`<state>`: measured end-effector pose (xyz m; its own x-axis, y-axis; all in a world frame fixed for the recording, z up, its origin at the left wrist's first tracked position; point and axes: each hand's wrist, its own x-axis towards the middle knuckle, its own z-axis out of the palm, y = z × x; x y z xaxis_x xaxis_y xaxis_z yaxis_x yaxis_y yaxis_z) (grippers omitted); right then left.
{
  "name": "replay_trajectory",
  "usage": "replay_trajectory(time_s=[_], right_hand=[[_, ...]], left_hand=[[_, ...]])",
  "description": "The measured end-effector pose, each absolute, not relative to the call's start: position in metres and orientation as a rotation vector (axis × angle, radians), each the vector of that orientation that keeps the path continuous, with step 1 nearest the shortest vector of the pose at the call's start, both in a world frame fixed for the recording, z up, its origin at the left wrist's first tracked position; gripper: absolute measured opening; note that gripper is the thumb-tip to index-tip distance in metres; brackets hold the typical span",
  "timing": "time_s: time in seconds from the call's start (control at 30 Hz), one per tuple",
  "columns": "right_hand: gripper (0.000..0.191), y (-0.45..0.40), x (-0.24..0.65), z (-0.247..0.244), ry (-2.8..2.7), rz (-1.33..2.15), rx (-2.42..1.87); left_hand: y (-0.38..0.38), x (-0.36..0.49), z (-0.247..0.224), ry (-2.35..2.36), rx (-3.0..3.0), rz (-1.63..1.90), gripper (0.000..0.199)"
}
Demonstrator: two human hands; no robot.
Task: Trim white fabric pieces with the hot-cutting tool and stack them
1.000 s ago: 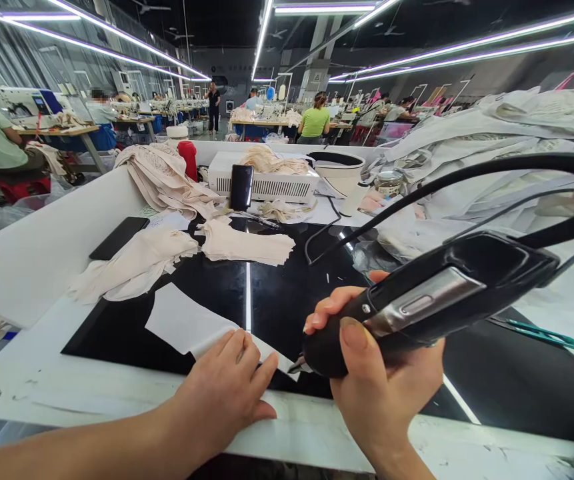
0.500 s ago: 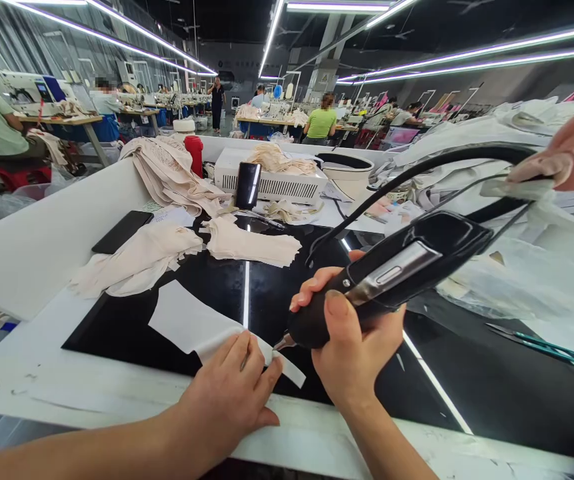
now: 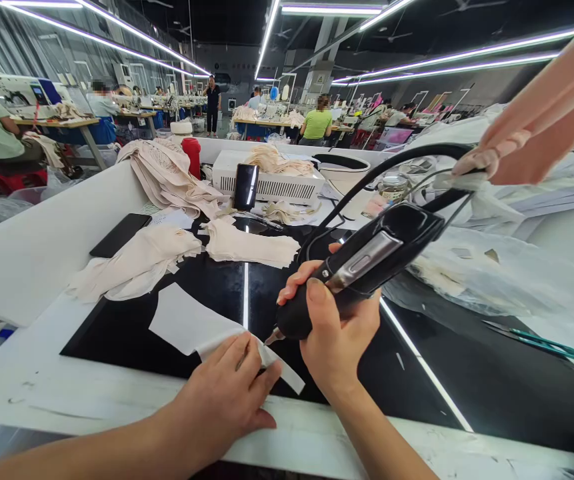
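My left hand (image 3: 229, 393) presses a cut piece of white fabric (image 3: 184, 323) onto the black work surface (image 3: 267, 287), its bent fingers gripping the fold near the edge. In my right hand (image 3: 337, 340) is a black handheld tool (image 3: 371, 257) with a silver switch plate and a cord from its rear. The tool's narrow metal tip (image 3: 273, 337) points down at the fabric's upper edge, just beyond my left fingertips. Whether the tip touches the cloth is hard to tell. The fabric's narrow end sticks out right of my left hand.
Beige fabric pieces (image 3: 251, 243) lie stacked behind the white one. Near them are a dark phone (image 3: 121, 235), an upright phone (image 3: 245, 187) and a white vented box (image 3: 267, 187). Teal-handled scissors (image 3: 541, 340) lie right. A blurred, skin-toned shape (image 3: 541, 127) by the cord reaches in upper right.
The tool and my right hand have shifted left, the tip moving slightly left and up along the fabric edge. My left hand stays nearly in place. The blurred shape by the cord moved left.
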<state>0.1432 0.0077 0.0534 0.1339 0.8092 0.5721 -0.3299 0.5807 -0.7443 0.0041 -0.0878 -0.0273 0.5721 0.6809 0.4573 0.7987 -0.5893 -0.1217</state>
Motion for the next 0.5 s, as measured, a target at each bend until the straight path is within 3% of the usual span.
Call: replay_trajectory(time_s=[0.5], right_hand=[[0.025,0.009,0.141,0.054,-1.131,0.869,-0.475]], left_hand=[[-0.083,-0.014,-0.019,-1.177,-2.634,-0.697,0.078]])
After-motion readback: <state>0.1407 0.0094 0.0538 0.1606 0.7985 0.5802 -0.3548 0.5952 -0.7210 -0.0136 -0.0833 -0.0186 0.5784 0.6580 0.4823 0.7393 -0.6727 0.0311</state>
